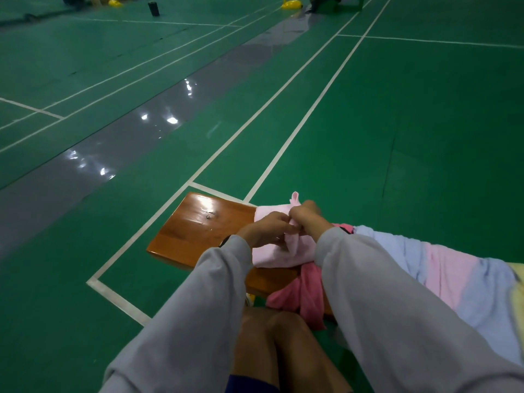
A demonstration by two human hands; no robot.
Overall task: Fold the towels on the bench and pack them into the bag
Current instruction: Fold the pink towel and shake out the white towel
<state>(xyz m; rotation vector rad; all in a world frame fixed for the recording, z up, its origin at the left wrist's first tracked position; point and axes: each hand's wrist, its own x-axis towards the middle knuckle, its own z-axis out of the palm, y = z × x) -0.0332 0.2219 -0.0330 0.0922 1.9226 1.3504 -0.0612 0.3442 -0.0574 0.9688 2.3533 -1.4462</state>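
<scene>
Green court floor [397, 137] is gleaming behind a glossy wooden bench [198, 222]. Left hand [263, 229] and right hand [307, 219] are both pinching a bunched ridge of the soft pale towel [272, 258] lying on it. That limp cloth is risking a lopsided fold, and the rose towel [306, 290] is dangling off the slick edge, likely sliding. No bag is showing.

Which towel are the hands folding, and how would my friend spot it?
Find the wooden bench on the green court. Near its bare end lies the pale pink towel, pinched by the left hand and right hand. It is paler than the dark pink towel hanging off the near edge, and plain, unlike the striped towel beside it.
</scene>
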